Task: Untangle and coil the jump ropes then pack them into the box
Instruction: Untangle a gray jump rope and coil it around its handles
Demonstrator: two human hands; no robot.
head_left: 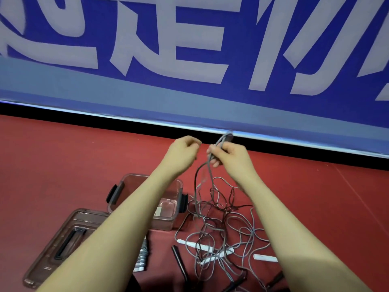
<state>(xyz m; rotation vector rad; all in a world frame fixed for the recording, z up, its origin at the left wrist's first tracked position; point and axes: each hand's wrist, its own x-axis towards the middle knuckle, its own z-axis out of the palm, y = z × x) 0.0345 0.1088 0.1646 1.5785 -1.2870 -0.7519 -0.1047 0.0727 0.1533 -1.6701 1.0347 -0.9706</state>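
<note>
Right hand (228, 153) pinched a raised grey rope loop (212, 165); left hand (185, 151) was curled, grip unclear. Tangle (223, 224) lay beside the open box (147, 199). Best tactic: lift slowly, feed one strand free.

The left forearm hides part of the box (147, 182) — its near-left wall and some of its floor — and a corner of the lid (63, 239) beside it. Right of the box, the ropes (221, 224) tangle too densely to count. Dark handles (275, 279) run off the bottom edge. The left hand (183, 152) curls away — its grip cannot be read.
</note>
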